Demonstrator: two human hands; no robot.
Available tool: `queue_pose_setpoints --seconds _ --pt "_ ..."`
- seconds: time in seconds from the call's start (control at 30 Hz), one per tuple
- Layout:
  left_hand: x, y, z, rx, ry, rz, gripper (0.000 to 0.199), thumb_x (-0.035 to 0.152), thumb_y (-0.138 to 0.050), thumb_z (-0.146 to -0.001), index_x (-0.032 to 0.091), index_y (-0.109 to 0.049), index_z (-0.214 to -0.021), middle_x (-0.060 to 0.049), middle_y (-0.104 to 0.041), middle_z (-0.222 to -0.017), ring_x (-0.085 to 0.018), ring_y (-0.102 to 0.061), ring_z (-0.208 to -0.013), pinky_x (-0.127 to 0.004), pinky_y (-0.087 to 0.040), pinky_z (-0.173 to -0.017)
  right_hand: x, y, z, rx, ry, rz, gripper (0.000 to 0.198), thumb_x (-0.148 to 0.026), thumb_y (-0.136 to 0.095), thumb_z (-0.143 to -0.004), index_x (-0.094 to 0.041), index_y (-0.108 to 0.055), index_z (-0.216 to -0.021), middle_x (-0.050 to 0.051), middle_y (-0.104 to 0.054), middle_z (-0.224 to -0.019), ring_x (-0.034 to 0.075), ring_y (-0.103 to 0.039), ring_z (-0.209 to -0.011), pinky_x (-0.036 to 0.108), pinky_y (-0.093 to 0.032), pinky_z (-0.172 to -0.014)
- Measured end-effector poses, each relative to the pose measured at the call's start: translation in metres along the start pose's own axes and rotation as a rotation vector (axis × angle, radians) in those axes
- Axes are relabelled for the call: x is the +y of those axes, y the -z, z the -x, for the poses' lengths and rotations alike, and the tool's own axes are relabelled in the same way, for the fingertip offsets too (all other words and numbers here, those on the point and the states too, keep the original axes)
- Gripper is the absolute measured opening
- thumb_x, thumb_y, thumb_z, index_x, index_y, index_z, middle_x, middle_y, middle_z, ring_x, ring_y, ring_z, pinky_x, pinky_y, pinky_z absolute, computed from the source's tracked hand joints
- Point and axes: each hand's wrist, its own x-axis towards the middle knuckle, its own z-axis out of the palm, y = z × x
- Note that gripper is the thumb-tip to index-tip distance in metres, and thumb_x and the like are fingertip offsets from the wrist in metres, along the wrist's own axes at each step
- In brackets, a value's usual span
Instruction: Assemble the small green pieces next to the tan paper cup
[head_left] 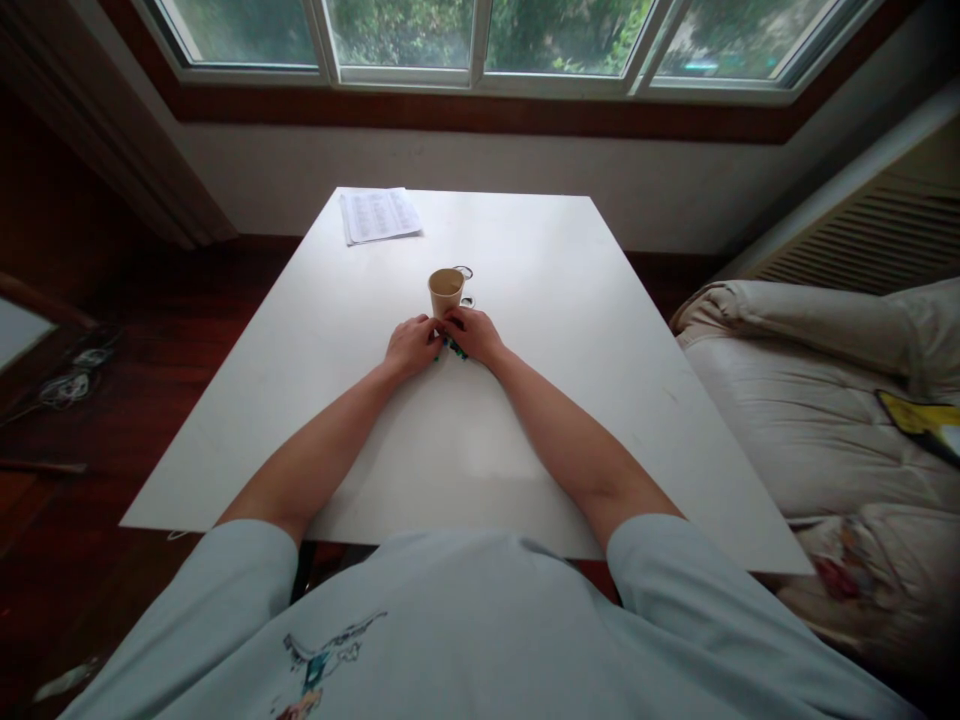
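A brown paper cup (445, 296) stands upright near the middle of the white table. Just in front of it, my left hand (415, 345) and my right hand (474, 333) meet with their fingertips almost touching. The fingers of both hands are bent together in a pinch, and whatever lies between them is too small to make out. Several small green, blue and dark pieces (456, 350) lie under and between the hands, partly hidden by them. Behind the right hand, beside the cup, is a small round black-and-white item (468, 302).
A thin dark loop (464, 271) lies behind the cup. Printed sheets (381, 215) rest at the far left of the white table (555, 270). To the right stands a padded beige sofa (780, 400); a window (480, 50) is beyond the far wall.
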Motion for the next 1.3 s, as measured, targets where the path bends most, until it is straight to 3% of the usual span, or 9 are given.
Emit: queue_pose_setpoints --seconds 1.3 --pt "0.0018 0.0012 0.0005 -0.006 0.018 0.004 0.030 0.027 -0.062 -0.105 0.025 -0.084 -0.124 -0.011 -0.078 -0.117 -0.029 -0.073 -0.112 -0.041 -0.056 -0.102 -0.0021 0.0013 0.0004 -0.005 -0.012 0.003 0.017 -0.026 -0.068 -0.106 -0.021 -0.084 -0.107 0.007 -0.085 -0.109 0.022 -0.073 -0.095 0.029 -0.051 -0.084"
